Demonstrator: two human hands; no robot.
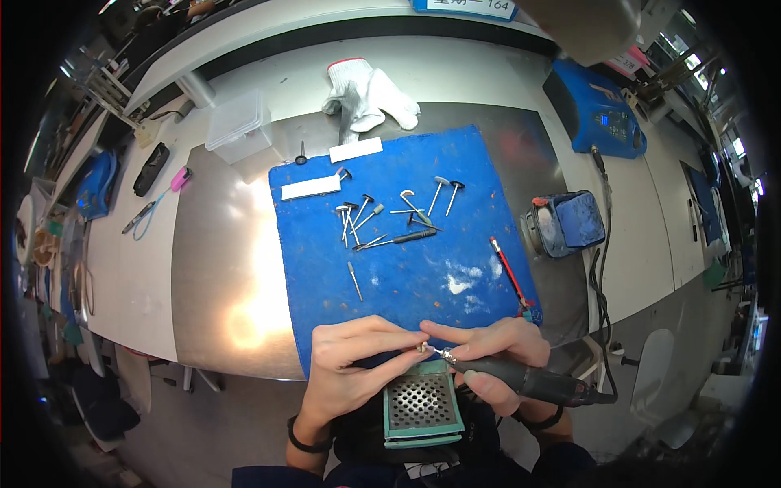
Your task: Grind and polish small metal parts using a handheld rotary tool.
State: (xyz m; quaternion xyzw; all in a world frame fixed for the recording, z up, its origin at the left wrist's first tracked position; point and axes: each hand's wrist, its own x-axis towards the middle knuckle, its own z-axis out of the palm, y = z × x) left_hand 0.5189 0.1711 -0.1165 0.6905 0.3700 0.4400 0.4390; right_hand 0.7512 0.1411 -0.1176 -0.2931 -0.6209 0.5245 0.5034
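Between the thumb and fingertips of my left hand (348, 358) is pinched a small, pale, tooth-coloured piece (422, 347). My right hand (512, 345) is wrapped round a black rotary handpiece (529, 381), its metal tip touching or almost touching the piece. Both hands meet at the near edge of a blue cloth (321, 268). Below them sits a green-framed box with a perforated metal top (423, 442). Farther up the cloth lie several polishing bits on metal shanks (350, 221), a black-handled tool (415, 236) and a thin bit (355, 281). White powder (460, 285) dusts the cloth.
A red pencil-like stick (508, 268) lies at the cloth's right. Beyond are white blocks (311, 188), gloves (378, 98) and a clear plastic box (237, 126). At right stand a blue control unit (598, 114) and a blue-topped container (579, 220); the handpiece cable (602, 325) hangs nearby.
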